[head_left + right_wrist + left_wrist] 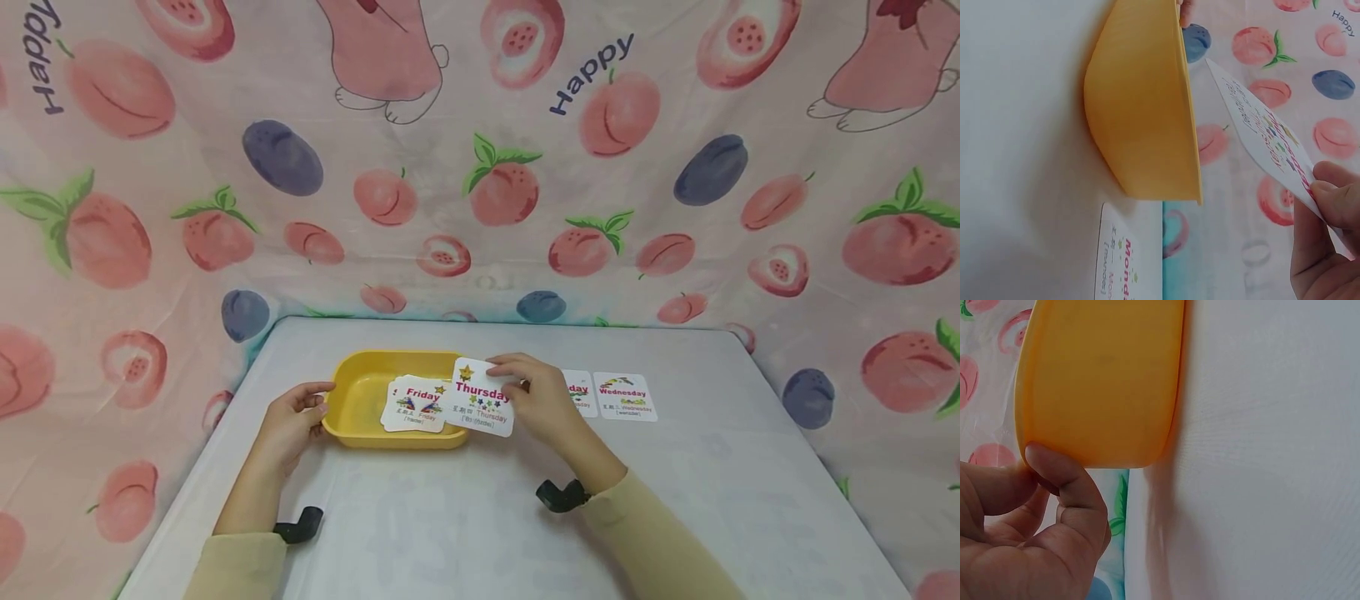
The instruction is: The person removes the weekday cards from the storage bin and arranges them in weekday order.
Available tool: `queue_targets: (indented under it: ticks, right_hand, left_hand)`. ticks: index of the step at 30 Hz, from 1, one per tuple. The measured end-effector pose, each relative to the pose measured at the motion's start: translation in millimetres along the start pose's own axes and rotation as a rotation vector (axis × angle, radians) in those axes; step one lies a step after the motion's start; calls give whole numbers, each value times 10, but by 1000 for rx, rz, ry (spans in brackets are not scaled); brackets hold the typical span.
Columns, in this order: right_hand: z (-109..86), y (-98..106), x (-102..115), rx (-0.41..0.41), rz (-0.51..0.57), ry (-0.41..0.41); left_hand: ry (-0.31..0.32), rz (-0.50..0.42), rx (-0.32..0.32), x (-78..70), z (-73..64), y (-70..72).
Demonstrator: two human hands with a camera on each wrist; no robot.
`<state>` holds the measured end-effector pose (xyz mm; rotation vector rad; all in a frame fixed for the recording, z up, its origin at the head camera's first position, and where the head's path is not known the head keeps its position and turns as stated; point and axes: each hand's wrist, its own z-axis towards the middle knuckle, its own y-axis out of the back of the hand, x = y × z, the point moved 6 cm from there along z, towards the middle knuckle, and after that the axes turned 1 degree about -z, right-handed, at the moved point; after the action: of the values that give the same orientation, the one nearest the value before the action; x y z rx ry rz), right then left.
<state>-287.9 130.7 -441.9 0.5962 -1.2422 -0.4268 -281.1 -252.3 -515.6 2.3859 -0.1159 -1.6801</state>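
Note:
A yellow tray (348,437) sits on the white table, and my left hand (291,421) pinches its left rim between thumb and fingers. The left wrist view shows the thumb (1063,472) against the tray's outer wall (1104,381). Inside the tray lies a small pile of white cards with the Friday card (420,404) on top. My right hand (543,400) pinches the Thursday card (476,417) by its right edge, raised above the tray's right end. In the right wrist view the Thursday card (1260,131) is tilted, apart from the tray.
Right of the tray, the Monday card (1116,256) lies on the table. Further right are a card (585,400) partly hidden by my right hand and the Wednesday card (626,398). A fruit-patterned cloth (480,275) hangs behind the table's back edge.

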Motion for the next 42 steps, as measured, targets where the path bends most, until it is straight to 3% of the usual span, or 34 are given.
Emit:
queue_targets:
  ticks: [11, 22, 34, 42]
  right_hand:
    - [-158, 126, -296, 79, 43, -79]
    - [-266, 91, -613, 124, 51, -82]
    - [-299, -52, -753, 167, 1, -164]
    - [-321, -148, -764, 179, -14, -177]
  left_hand:
    - [9, 6, -8, 0, -2, -6]
    - [1, 11, -7, -1, -5, -8]
    - [2, 8, -10, -1, -4, -9]
    - [3, 4, -5, 1, -7, 4]
